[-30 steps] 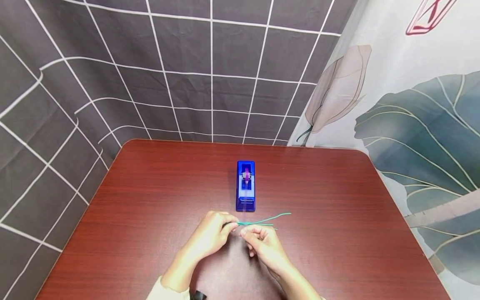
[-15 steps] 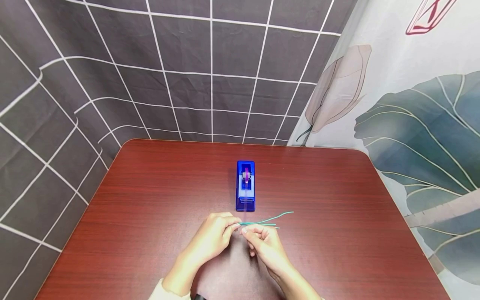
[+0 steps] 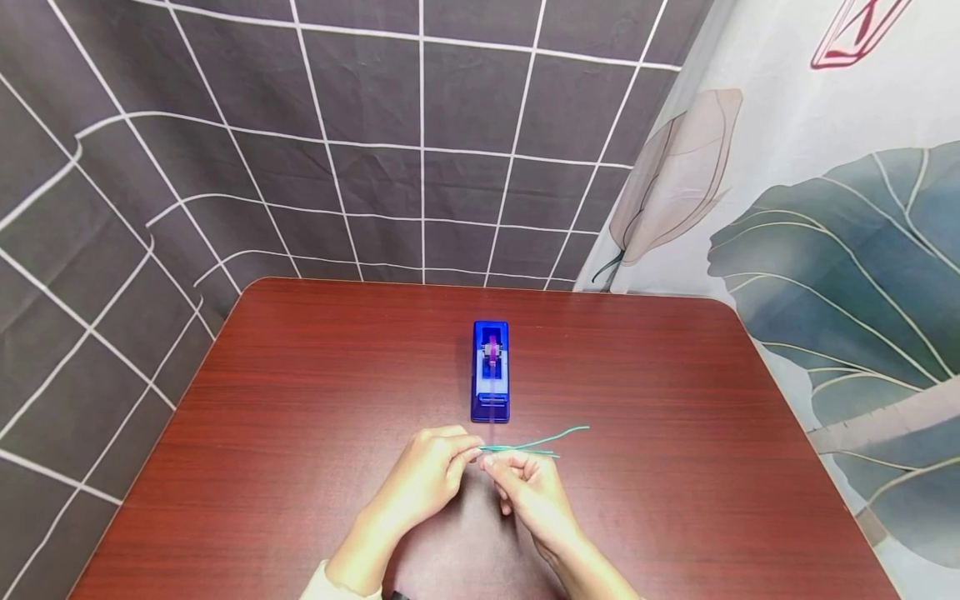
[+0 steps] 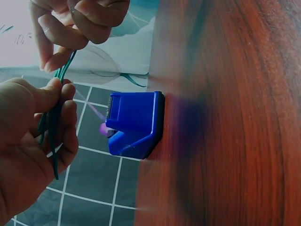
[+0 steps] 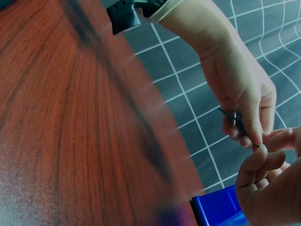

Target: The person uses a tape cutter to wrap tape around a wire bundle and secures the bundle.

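My left hand (image 3: 427,465) pinches a bundle of thin green wires (image 3: 564,434) near their middle. Loose wire ends fan out to the right in the head view; other ends hang inside the left palm in the left wrist view. Close beside it, my right hand (image 3: 531,493) has thumb and forefinger pinched together at the near side of the bundle, apparently on the end of a clear tape strip (image 4: 92,105). That strip runs taut from a blue tape dispenser (image 3: 492,410) to the wires. What lies between the right fingertips is mostly hidden.
The dispenser, with its purple tape roll (image 3: 492,351), stands on the reddish-brown wooden table (image 3: 337,358) just beyond the hands. A dark grid-patterned curtain (image 3: 375,183) hangs behind the table, and a white leaf-patterned curtain (image 3: 675,50) hangs at the right.
The left hand has shifted slightly right, carrying the green wires, so their ends reach further right. The right hand stays almost still, and the dispenser keeps its place.
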`<action>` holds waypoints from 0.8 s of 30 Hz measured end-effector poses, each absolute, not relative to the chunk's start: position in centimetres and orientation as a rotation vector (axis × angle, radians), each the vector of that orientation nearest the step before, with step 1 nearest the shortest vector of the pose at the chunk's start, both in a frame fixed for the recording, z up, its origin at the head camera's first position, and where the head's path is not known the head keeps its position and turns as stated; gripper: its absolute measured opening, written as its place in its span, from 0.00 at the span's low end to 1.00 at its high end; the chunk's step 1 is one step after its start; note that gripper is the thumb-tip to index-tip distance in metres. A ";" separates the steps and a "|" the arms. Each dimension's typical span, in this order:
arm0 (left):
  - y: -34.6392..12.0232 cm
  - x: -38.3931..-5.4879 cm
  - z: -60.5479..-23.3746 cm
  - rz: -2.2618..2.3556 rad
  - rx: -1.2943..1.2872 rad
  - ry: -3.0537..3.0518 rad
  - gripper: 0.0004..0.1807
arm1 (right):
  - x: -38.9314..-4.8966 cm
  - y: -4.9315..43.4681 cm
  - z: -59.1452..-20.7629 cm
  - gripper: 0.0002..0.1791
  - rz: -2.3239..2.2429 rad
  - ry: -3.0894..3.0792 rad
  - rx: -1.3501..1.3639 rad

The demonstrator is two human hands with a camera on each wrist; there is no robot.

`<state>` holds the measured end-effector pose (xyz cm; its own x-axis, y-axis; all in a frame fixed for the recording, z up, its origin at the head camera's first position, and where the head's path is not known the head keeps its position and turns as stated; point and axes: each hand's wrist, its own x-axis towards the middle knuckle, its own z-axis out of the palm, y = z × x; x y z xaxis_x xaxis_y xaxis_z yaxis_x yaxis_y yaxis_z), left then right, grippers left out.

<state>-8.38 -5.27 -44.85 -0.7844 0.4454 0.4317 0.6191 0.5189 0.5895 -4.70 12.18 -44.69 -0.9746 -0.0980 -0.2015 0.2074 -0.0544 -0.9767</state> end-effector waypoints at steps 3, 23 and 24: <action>-5.3 -8.4 -44.8 -1.129 -0.900 -2.541 0.04 | -4.7 12.2 -44.8 0.16 -2.131 2.001 0.134; -5.1 -8.4 -45.0 -1.223 -0.893 -2.535 0.04 | -4.6 11.8 -45.8 0.14 -2.089 2.048 0.231; -5.1 -8.4 -44.9 -1.230 -0.890 -2.538 0.04 | -4.6 11.8 -45.8 0.14 -2.092 2.057 0.227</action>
<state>-8.44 -5.14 -44.94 -0.8036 0.4358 0.4053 0.5882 0.4774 0.6527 -4.63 11.77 -45.84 -0.9686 -0.0334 -0.2462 0.2468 -0.0127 -0.9690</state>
